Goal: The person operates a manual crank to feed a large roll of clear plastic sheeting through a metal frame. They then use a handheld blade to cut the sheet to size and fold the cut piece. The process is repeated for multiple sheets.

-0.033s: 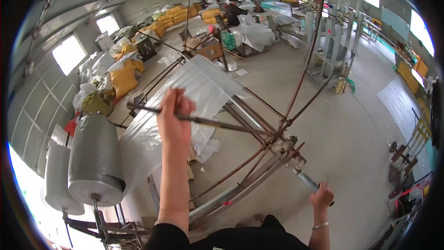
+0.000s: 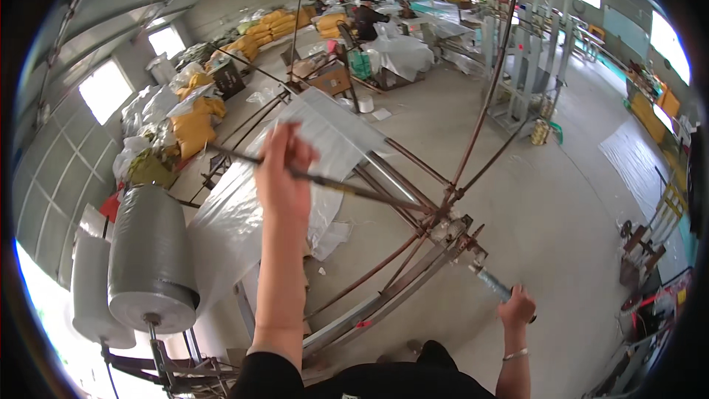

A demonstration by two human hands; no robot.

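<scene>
My left hand [image 2: 284,170] is raised and closed around a thin rusty rod [image 2: 362,191], one spoke of a metal reel frame. The spokes meet at a hub [image 2: 452,225] in the middle of the view. Low on the right, my right hand [image 2: 518,307] grips a grey crank handle [image 2: 489,282] that sticks out from the hub. A white woven plastic sheet [image 2: 332,129] lies stretched over the far side of the frame, behind my left hand.
A big grey roll of film [image 2: 151,258] stands on a stand at the lower left, a white roll [image 2: 88,292] beside it. Yellow sacks [image 2: 193,127] pile along the left wall. A person [image 2: 365,18] works far back. A metal rack [image 2: 524,74] stands at the right.
</scene>
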